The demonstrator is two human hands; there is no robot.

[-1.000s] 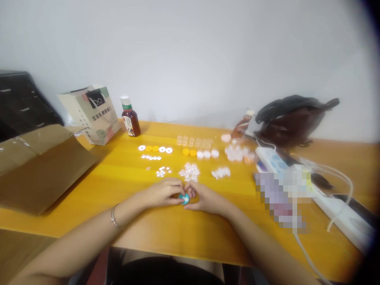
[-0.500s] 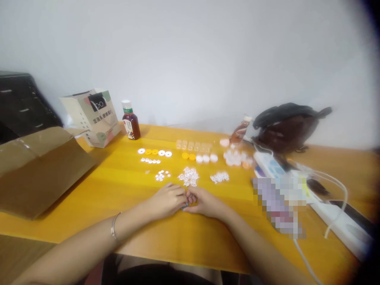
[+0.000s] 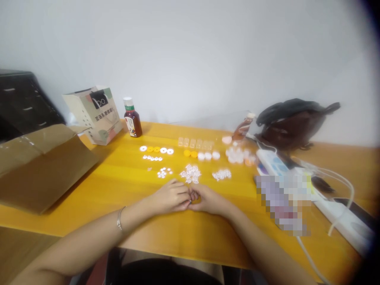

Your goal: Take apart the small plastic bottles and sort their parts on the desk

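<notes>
My left hand [image 3: 174, 197] and my right hand [image 3: 208, 199] meet above the yellow table [image 3: 190, 233], fingertips touching and fingers curled in. Anything pinched between them is hidden or too small to name. Just beyond lies a pile of white openwork pieces [image 3: 190, 174]. Small white discs [image 3: 164, 172] are scattered to its left, and a heap of tiny white parts [image 3: 222, 174] sits to its right. Farther back are a row of white and yellow rings [image 3: 156, 150], a row of small white pieces [image 3: 152, 158], yellow and white round caps [image 3: 202, 155] and clear small cups [image 3: 192, 143].
An open cardboard box [image 3: 44, 170], a paper bag [image 3: 97, 114] and a dark red bottle [image 3: 133, 120] stand left. At right are clear round pieces [image 3: 237, 155], a tilted brown bottle [image 3: 242, 128], a dark bag [image 3: 293, 126], a white power strip [image 3: 341, 221] and cables.
The view has shifted slightly, so the table items appear a little farther right and higher. Both hands stay together; a bluish spot at the fingertips shows less now.
</notes>
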